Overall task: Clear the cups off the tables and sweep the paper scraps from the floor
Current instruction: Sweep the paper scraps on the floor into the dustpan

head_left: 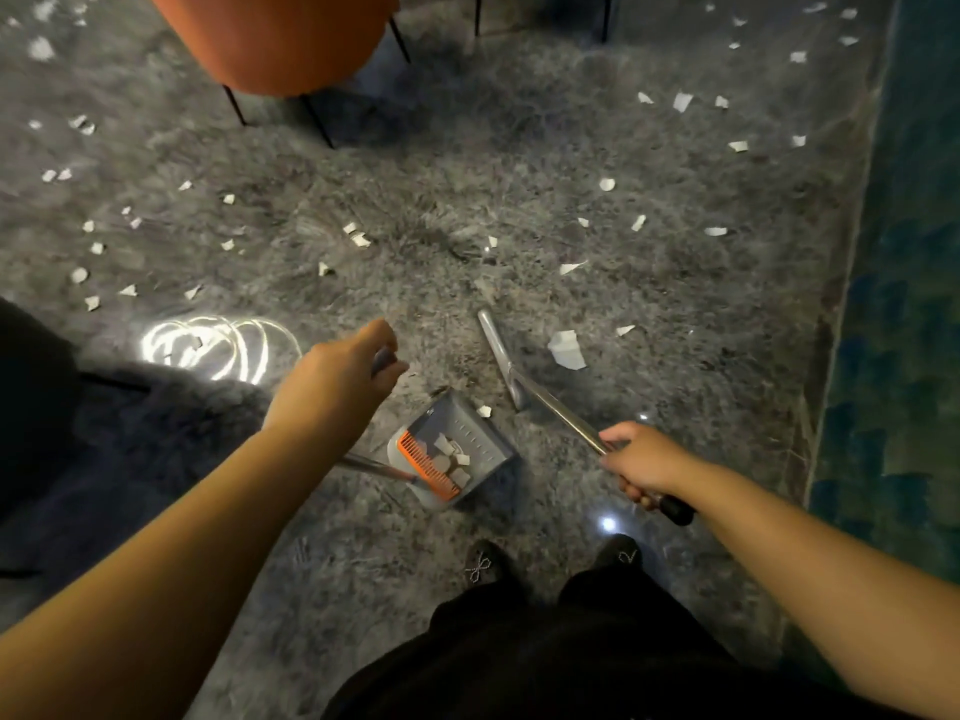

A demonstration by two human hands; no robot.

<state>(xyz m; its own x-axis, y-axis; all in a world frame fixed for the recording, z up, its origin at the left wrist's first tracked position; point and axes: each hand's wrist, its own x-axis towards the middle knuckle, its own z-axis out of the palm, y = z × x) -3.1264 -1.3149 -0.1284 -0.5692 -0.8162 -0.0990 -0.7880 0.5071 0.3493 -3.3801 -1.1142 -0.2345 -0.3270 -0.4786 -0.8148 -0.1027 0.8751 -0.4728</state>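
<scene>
The right hand (641,462) grips the broom handle (561,415); its head (498,356) runs toward twelve o'clock. The large paper scrap (567,349) lies at its three o'clock, the dustpan (457,449), held by the left hand (345,376), at seven.

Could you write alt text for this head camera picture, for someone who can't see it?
Seen from above, a person sweeps a grey marble floor: the right hand grips a broom handle while the left hand holds the handle of a grey dustpan already holding a few white paper scraps. Many more scraps lie scattered ahead, near an orange chair.
</scene>
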